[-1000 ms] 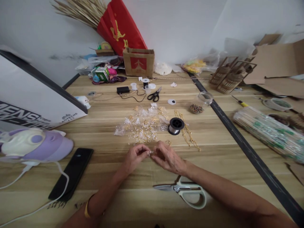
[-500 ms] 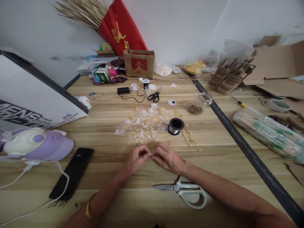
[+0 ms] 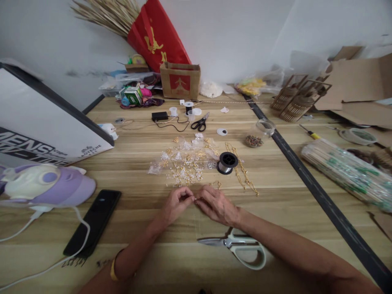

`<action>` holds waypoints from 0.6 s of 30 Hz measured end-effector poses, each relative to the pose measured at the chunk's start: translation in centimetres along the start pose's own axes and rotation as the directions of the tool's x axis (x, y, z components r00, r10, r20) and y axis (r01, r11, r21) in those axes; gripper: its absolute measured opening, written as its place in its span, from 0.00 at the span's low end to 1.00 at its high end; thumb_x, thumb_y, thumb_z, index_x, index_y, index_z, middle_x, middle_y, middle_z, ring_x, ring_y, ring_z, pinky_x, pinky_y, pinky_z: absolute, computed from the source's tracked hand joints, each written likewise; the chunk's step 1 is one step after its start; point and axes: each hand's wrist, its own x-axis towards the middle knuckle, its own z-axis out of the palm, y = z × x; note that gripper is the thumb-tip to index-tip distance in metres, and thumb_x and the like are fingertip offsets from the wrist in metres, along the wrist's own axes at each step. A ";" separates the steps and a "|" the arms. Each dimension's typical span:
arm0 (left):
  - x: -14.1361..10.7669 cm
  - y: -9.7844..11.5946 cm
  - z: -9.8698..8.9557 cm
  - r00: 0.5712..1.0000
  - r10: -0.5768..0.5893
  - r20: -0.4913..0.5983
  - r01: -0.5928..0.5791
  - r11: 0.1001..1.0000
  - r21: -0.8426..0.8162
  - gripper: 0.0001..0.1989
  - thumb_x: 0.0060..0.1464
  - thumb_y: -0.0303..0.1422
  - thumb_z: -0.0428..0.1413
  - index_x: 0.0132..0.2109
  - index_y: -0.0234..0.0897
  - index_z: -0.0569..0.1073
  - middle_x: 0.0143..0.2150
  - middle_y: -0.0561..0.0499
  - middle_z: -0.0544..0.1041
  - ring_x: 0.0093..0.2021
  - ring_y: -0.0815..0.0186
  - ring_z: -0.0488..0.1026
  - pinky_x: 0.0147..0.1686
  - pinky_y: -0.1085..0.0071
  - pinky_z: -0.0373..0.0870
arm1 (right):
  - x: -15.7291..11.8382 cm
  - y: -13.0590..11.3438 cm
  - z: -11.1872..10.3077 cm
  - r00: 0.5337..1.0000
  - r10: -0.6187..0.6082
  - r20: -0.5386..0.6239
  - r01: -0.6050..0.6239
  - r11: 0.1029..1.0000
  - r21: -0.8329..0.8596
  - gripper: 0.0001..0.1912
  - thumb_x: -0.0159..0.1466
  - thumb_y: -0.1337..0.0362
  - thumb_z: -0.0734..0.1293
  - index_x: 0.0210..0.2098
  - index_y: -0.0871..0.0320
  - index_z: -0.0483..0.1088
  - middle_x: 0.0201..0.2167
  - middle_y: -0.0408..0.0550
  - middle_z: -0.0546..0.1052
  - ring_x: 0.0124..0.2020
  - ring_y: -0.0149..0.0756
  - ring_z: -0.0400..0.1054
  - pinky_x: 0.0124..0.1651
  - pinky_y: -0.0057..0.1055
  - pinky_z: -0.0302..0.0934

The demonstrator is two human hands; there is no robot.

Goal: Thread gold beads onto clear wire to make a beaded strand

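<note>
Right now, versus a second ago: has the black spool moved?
No. The black spool sits in the same spot, judged against the dark strip; only the whole view has drifted slightly.

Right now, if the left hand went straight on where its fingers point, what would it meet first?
Likely the right hand, just ahead of the left hand; any gap is unclear.

On my feed, a wood-grained desk, crossed by 1 dark strip, stands against a pale grey wall, smudged at left, in dim light.
</note>
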 end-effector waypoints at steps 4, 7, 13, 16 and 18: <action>-0.1 0.2 0.1 1.000 -0.012 -0.018 0.012 1.000 0.007 0.07 0.47 0.33 0.56 0.27 0.34 0.67 0.23 0.55 0.66 0.26 0.70 0.64 0.27 0.75 0.59 | 0.0 -0.2 0.0 0.999 -0.024 0.023 0.025 0.997 -0.067 0.04 0.67 0.64 0.58 0.39 0.59 0.61 0.32 0.50 0.67 0.33 0.37 0.62 0.33 0.30 0.58; -0.2 0.1 0.3 1.000 -0.009 -0.021 0.010 1.000 0.008 0.07 0.48 0.32 0.55 0.27 0.34 0.67 0.23 0.55 0.66 0.25 0.70 0.63 0.27 0.75 0.59 | 0.0 -0.3 0.1 0.998 -0.055 0.026 0.058 0.987 -0.148 0.06 0.67 0.62 0.59 0.37 0.59 0.61 0.31 0.49 0.67 0.32 0.37 0.61 0.32 0.31 0.56; -0.5 -0.1 0.6 0.999 0.029 -0.018 -0.027 0.996 0.082 0.06 0.49 0.29 0.54 0.27 0.34 0.66 0.24 0.55 0.66 0.27 0.70 0.64 0.29 0.75 0.60 | -0.1 -0.4 0.2 0.996 -0.088 0.020 0.090 0.949 -0.301 0.08 0.67 0.62 0.59 0.32 0.59 0.61 0.28 0.48 0.66 0.31 0.38 0.59 0.31 0.32 0.53; -0.5 -0.1 0.7 0.999 0.037 -0.020 -0.034 0.994 0.106 0.06 0.49 0.29 0.54 0.26 0.35 0.65 0.23 0.56 0.66 0.27 0.70 0.64 0.29 0.75 0.60 | -0.1 -0.5 0.2 0.996 -0.087 0.007 0.084 0.939 -0.333 0.08 0.66 0.63 0.59 0.32 0.59 0.62 0.28 0.48 0.66 0.30 0.38 0.59 0.30 0.32 0.53; -0.5 0.0 0.8 0.999 0.036 -0.024 -0.034 0.994 0.102 0.06 0.49 0.29 0.53 0.26 0.35 0.65 0.23 0.56 0.66 0.27 0.70 0.64 0.29 0.75 0.60 | -0.1 -0.5 0.3 0.996 -0.088 -0.003 0.082 0.940 -0.331 0.07 0.66 0.64 0.59 0.32 0.59 0.62 0.28 0.48 0.66 0.30 0.37 0.59 0.31 0.32 0.53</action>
